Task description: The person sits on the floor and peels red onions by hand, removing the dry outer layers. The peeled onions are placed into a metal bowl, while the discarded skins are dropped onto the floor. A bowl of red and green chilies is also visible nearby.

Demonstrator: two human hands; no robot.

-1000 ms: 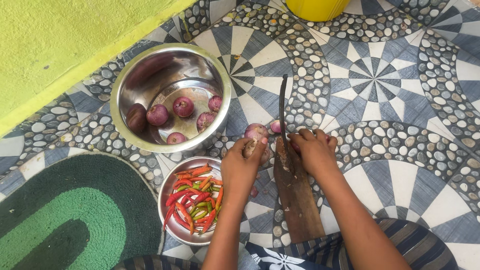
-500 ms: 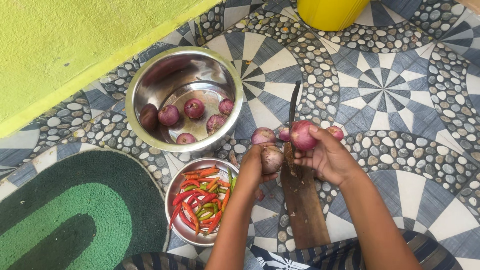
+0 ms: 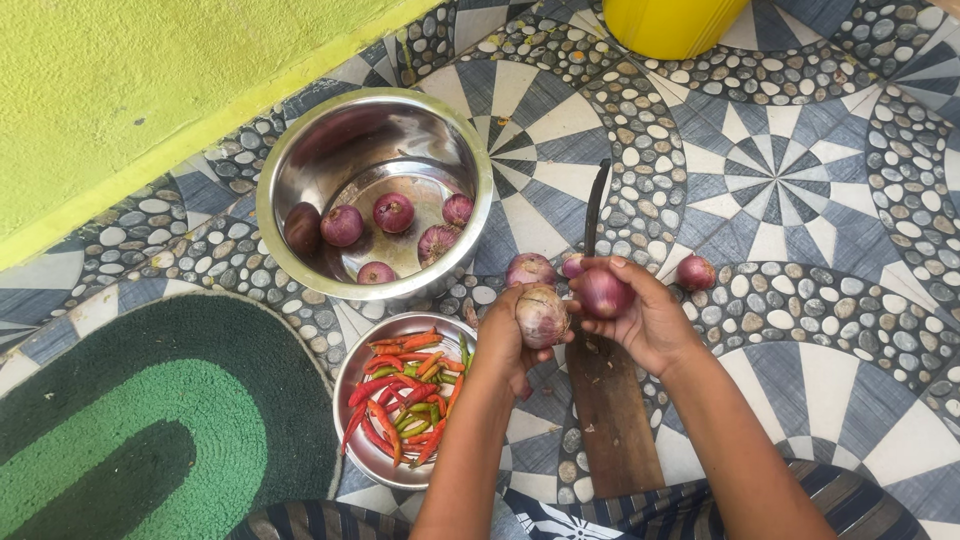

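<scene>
Left hand [image 3: 505, 345]: I see my fingers closed around a pale onion [image 3: 541, 316], held off the floor.
Right hand [image 3: 650, 320]: my fingers wrap a red onion [image 3: 604, 293], thumb on top, just right of the pale one; the two nearly touch.
Blade [image 3: 595, 210]: stands upright just beyond my right fingers, fixed to a wooden board [image 3: 612, 410] that lies on the floor under both hands.
Loose onions: one [image 3: 529, 269] just beyond my left fingers, a small one [image 3: 573, 265] beside the blade, another [image 3: 695, 272] on the floor right of my right fingers.
Steel pot [image 3: 290, 150]: well beyond and left of my left fingers, six onions inside.
Chilli bowl [image 3: 350, 375]: just left of my left wrist, full of red, orange and green chillies.
Mat [image 3: 130, 450]: green, far left of the bowl.
Yellow bucket [image 3: 670, 20]: far beyond my right fingers, at the top edge.
Floor [image 3: 800, 180]: patterned tiles.
</scene>
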